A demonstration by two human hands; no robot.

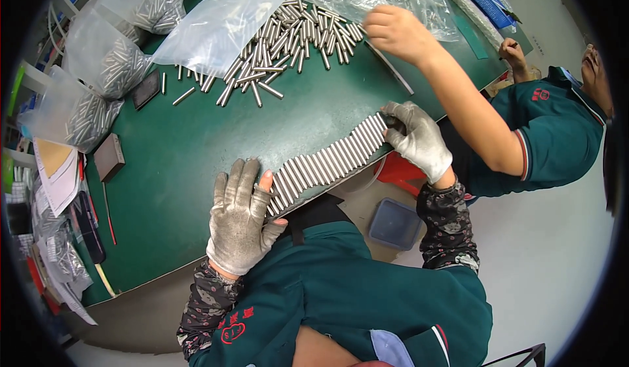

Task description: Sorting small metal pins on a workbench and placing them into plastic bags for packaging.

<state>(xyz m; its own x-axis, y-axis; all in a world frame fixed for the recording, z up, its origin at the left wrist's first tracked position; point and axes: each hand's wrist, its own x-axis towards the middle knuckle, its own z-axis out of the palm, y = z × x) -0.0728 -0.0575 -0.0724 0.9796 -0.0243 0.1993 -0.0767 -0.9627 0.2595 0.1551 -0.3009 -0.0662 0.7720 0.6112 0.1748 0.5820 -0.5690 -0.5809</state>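
Steel pin row (327, 164) pressed between flat left hand (241, 218) and curled right hand (416, 139), loose pins (288, 39) beyond.

row of metal pins (327, 164): both ends covered by gloved hands | bagged pins (108, 66): blurred through plastic | surface (177, 164): far corners cut off

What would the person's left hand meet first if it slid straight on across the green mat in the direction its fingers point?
The left hand points up the green mat, away from the body. Bare mat lies ahead; the first things in line are probably the loose metal pins at the near edge of the pile, though the fisheye bend makes the exact line uncertain.
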